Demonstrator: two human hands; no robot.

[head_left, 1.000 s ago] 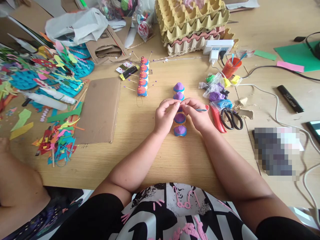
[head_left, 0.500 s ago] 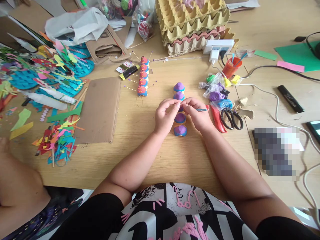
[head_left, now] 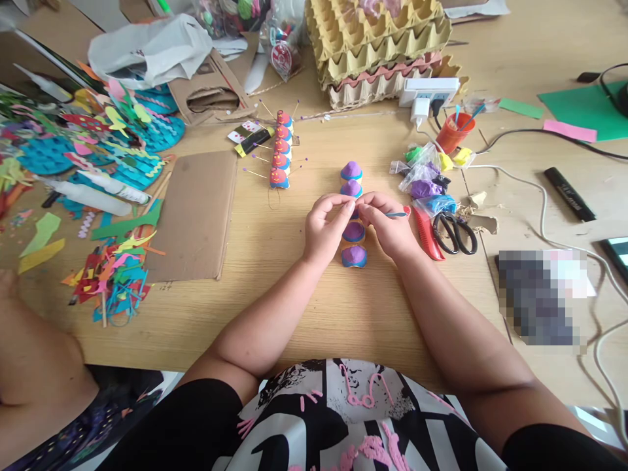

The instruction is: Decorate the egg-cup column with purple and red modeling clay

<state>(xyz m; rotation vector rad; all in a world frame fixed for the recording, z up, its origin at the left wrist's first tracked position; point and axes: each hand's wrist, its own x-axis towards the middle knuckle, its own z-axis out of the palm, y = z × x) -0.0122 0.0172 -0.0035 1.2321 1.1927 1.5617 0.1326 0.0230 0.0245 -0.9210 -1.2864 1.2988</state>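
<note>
Where the desk [head_left: 275, 301] spreads in from its near edge, the purple-and-blue cup strip [head_left: 353, 231] lies with its long axis pointing straight away from that edge. Over its middle, the left hand [head_left: 324, 226] pinches, contents unclear; beside it the right hand [head_left: 387, 226] grips a slim tool [head_left: 395, 214], roughly parallel to the near edge.

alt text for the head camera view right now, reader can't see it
A person's left hand and right hand are close together over a row of purple-topped blue domes on a wooden table, a thin blue tool showing at the right. Scissors, egg trays, paper scraps and a similar red-topped row sit around them.
</note>
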